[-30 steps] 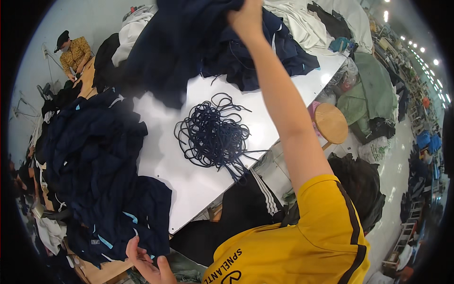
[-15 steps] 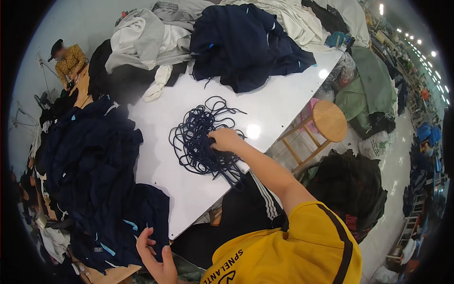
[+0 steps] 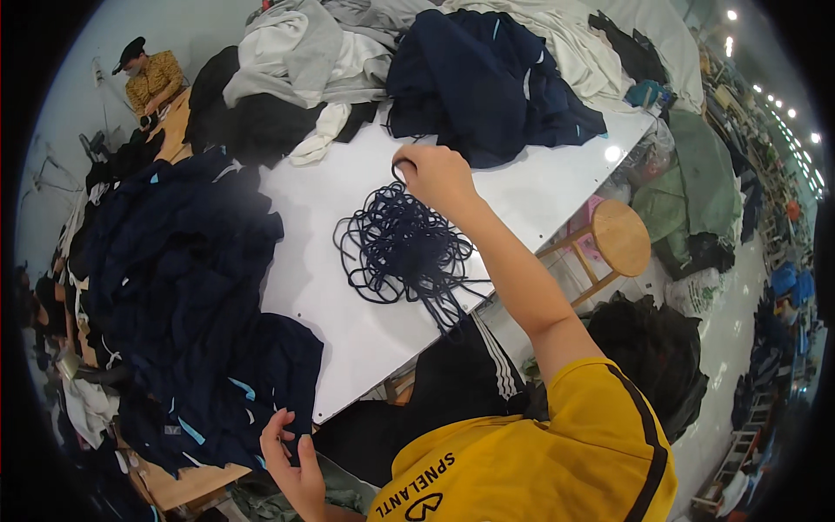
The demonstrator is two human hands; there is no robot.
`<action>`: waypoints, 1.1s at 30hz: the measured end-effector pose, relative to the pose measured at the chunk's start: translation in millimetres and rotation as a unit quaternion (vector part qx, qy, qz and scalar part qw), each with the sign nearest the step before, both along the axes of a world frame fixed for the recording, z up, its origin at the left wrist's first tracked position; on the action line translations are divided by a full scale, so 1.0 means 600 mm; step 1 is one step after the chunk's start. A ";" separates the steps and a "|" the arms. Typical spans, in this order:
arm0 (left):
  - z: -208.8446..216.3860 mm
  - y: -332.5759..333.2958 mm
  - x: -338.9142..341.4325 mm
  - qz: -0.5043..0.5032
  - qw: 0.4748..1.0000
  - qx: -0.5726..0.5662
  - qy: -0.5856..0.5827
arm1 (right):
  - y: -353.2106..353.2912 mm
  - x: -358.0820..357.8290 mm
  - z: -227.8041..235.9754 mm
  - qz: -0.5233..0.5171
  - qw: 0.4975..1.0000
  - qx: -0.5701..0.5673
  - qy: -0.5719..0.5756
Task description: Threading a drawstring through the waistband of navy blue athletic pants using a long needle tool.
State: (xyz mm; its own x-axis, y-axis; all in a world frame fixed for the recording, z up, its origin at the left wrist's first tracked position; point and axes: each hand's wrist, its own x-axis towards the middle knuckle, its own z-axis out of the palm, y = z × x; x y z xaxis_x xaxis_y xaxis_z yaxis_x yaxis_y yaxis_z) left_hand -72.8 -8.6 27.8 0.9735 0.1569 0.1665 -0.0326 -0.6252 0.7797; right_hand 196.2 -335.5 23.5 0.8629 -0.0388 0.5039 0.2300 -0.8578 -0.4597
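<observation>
A tangled heap of thin navy cord (image 3: 404, 248) lies on the white table (image 3: 300, 230), with a few loops hanging over its near edge. At the heap's far side, my right hand (image 3: 439, 178) is closed in a pinch on a strand of this cord, which runs down from the fingers into the tangle. My left hand (image 3: 297, 465) is held low at the left, fingers apart and holding nothing. It is nearest to the pile of navy garments (image 3: 183, 296) with light blue trims.
More navy cloth (image 3: 487, 87) and white and grey fabric (image 3: 300, 61) are heaped along the table's far side. Right of the table stand a round wooden stool (image 3: 621, 237), a dark bundle (image 3: 648, 357) and green sacks (image 3: 687, 174). Far left, another person (image 3: 155, 78) works at a wooden table.
My right hand has moved from within the heap to its far side, pulling a strand of cord up. My left hand stays open in about the same place. The whole view has shifted slightly.
</observation>
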 end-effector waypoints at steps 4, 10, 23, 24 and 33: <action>-0.007 0.012 0.000 -0.027 1.000 0.006 0.001 | 0.026 -0.021 0.005 -0.002 0.989 -0.056 -0.134; -0.022 -0.064 0.037 -0.045 0.926 -0.376 0.009 | 0.176 -0.174 0.026 0.250 0.943 0.087 -0.203; -0.008 0.208 -0.021 0.008 0.732 -0.574 -0.367 | 0.088 -0.178 -0.077 0.113 0.973 0.175 -0.096; -0.008 0.253 -0.039 0.157 0.760 -0.487 -0.402 | 0.061 -0.166 -0.092 0.057 0.974 0.176 -0.132; -0.030 0.195 0.022 0.345 0.808 -0.375 -0.295 | -0.015 -0.176 -0.120 0.156 0.955 -0.048 0.247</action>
